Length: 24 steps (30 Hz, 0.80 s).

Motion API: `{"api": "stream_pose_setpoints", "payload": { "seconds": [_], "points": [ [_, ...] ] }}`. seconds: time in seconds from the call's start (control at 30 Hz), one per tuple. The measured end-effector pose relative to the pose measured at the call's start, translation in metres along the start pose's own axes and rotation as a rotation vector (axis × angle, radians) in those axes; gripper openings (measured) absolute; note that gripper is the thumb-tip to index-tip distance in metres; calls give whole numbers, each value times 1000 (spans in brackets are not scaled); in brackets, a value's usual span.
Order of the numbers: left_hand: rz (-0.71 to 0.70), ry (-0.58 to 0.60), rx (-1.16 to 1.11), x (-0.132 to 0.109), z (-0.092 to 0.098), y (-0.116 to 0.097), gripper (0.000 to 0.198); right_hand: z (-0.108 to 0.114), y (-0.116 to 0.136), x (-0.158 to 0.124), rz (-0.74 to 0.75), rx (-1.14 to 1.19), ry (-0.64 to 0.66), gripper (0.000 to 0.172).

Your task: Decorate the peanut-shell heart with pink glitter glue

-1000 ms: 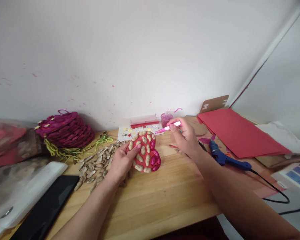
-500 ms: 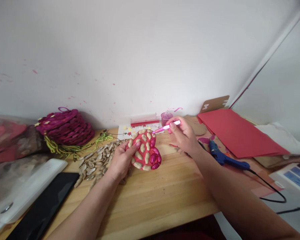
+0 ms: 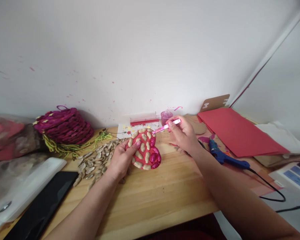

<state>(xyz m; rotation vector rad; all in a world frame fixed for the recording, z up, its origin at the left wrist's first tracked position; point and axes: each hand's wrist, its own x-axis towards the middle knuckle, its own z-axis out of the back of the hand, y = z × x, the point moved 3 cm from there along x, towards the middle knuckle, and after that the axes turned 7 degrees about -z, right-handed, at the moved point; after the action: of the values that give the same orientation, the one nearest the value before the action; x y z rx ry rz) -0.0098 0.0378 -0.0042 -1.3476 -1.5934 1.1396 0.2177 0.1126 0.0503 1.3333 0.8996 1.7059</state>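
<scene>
My left hand is closed around the left side of a red heart-shaped piece, thumb on top. Peanut shells cover its face; several along the right edge are painted shiny magenta. In my right hand is a slim paintbrush with a white handle and pink-stained front, pinched between thumb and fingers. Its tip meets the heart's upper right edge, by a shell there. Behind my right hand stands a small cup of pink paint.
Loose peanut shells lie left of my left hand, near a black phone-like slab and a stack of magenta braided pieces. On the right are a blue glue gun with a cord and red sheets.
Both hands, the heart and the brush keep nearly the same place. The brush tip stays at the heart's upper right edge, and the view has shifted very slightly.
</scene>
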Motion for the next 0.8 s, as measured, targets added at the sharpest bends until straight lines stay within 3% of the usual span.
{"api": "stream_pose_setpoints", "payload": {
  "seconds": [0.2, 0.33, 0.4, 0.53, 0.8],
  "points": [
    [-6, 0, 17, 0, 1, 0, 58, 6, 6, 0, 53, -63, -39, 31],
    [-32, 33, 52, 0, 4, 1, 53, 2, 13, -3, 126, -104, 45, 23],
    [-66, 41, 115, 1, 6, 1, 51, -1, 15, -6, 180, -166, 81, 17],
    [-140, 54, 275, 0, 7, -1, 52, -2, 21, -10, 314, -294, 21, 9],
    [-247, 63, 510, -5, 6, -7, 46, -5, 24, -14, 395, -421, 29, 5]
  ]
}}
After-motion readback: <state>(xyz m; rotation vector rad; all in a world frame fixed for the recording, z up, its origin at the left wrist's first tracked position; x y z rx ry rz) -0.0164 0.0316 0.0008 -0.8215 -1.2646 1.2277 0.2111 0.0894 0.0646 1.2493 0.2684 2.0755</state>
